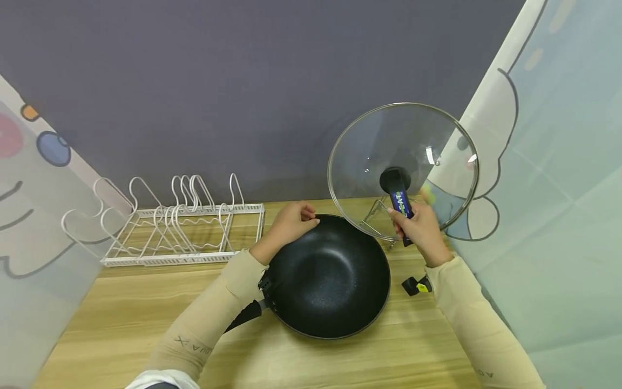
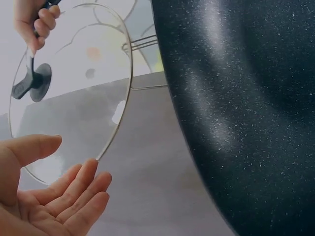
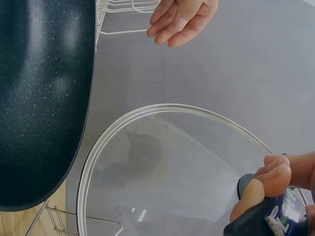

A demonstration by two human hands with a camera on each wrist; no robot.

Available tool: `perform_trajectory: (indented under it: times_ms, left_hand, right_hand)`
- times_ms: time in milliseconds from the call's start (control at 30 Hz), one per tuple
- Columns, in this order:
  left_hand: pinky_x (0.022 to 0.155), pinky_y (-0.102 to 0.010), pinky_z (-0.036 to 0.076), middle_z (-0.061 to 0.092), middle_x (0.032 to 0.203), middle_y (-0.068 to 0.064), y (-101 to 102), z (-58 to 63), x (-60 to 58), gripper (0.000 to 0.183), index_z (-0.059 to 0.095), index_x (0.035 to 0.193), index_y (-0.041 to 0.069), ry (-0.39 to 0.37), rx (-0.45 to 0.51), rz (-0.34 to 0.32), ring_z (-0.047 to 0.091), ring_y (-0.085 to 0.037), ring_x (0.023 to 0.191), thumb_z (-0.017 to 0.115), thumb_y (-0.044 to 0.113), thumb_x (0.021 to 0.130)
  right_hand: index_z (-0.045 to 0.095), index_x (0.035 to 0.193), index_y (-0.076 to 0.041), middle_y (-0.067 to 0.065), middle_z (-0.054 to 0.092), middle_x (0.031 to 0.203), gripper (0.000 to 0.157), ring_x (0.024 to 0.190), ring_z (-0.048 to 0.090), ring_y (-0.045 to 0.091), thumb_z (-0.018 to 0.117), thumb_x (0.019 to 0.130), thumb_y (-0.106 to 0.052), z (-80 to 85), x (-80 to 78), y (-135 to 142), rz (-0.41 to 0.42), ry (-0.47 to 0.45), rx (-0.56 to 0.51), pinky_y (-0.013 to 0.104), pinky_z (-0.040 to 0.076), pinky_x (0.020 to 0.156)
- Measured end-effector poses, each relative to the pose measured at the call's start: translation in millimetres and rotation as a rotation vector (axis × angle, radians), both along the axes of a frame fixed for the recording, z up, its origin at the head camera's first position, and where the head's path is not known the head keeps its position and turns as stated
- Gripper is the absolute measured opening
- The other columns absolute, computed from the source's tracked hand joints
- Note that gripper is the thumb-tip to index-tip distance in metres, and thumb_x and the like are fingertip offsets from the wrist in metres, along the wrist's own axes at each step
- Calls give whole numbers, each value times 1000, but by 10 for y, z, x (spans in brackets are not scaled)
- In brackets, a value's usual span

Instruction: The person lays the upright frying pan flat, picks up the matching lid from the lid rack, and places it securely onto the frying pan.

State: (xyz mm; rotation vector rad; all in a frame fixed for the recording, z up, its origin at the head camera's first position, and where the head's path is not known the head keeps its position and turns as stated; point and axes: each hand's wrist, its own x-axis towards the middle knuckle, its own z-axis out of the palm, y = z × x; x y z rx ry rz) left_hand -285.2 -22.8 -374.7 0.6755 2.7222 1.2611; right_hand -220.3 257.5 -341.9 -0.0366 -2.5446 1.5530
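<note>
My right hand [image 1: 421, 229] grips the black handle [image 1: 399, 200] of a round glass pan lid [image 1: 359, 156] with a metal rim. The lid is held up on edge, tilted, behind and to the right of a black wok [image 1: 325, 281]. Over the wok's upper left rim hovers my left hand [image 1: 291, 221], its fingers loosely bent and holding nothing. In the left wrist view the left hand [image 2: 64, 191] has thumb and fingers spread apart, with the lid [image 2: 113, 108] beyond them. The wok stands on the wooden table, its handle [image 1: 245, 316] pointing to the lower left under my left forearm.
A white wire rack [image 1: 180, 259] with upright loops stands at the back left. Behind the lid is a small metal wire stand [image 1: 374, 213]. A black object with a yellow label [image 1: 417, 285] lies by my right wrist. A grey wall [image 1: 272, 108] rises behind the table.
</note>
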Motion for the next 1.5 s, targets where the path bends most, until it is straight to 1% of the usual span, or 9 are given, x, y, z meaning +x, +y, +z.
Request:
perform_trajectory:
  times_ms: [167,267,433,633,833,1000,1233,1367,1500]
  left_hand:
    - [86,-39,50,66,105,-8,-115,23,118,32,61,114,3,13,-43,-11,62,-24,99,64,23,89]
    - [87,-40,49,67,106,-8,-208,59,215,33,61,115,4,46,-77,-5,62,-24,101,65,24,89]
    - [86,-42,49,67,104,-7,-345,98,355,32,60,115,4,77,-75,-28,62,-25,101,65,22,88]
    - [86,-42,49,67,104,-8,-507,50,479,30,60,113,3,67,-60,-49,61,-27,100,65,20,89]
    - [87,-44,49,67,105,-7,-633,-3,694,29,60,112,6,44,-76,-58,61,-26,102,66,21,88]
    - [83,-42,50,68,101,-5,-744,-60,877,26,62,108,7,94,-93,-58,63,-24,99,68,19,86]
    - [80,-40,51,69,98,0,-908,-94,1101,23,63,103,12,171,-131,-17,65,-21,95,71,19,83]
    - [80,-43,51,69,97,0,-1029,-141,1216,22,64,102,11,186,-152,11,66,-22,94,72,17,82]
    - [80,-44,52,69,96,0,-1130,-211,1292,23,64,101,10,186,-180,49,66,-23,94,72,15,80]
  right_hand:
    - [53,83,4,-2,53,53,31,42,50,13,61,92,-24,-8,30,-28,10,-23,-16,28,44,41]
    - [53,83,5,-2,53,54,32,42,50,12,62,92,-24,-9,49,-45,20,-36,-29,28,44,41]
    - [53,83,6,-2,52,53,28,41,50,13,61,92,-20,-25,65,-52,28,-36,-38,27,45,41]
    - [54,87,8,-3,51,52,28,39,48,10,61,92,-19,-49,82,-56,59,-25,-57,27,44,40]
    - [52,83,5,-1,51,53,26,40,48,10,61,92,-18,-67,105,-65,63,-50,-36,27,44,40]
    - [52,81,6,0,51,53,26,39,48,10,61,91,-16,-72,134,-81,74,-63,-31,27,44,40]
    - [52,80,7,-2,51,52,28,39,47,9,62,91,-17,-79,145,-94,83,-88,-38,26,44,40]
    - [53,81,8,0,52,53,28,40,48,10,62,91,-16,-107,158,-98,103,-109,-45,26,44,41]
    - [53,80,8,3,53,54,28,40,48,10,62,91,-16,-150,167,-91,116,-109,-50,26,44,40]
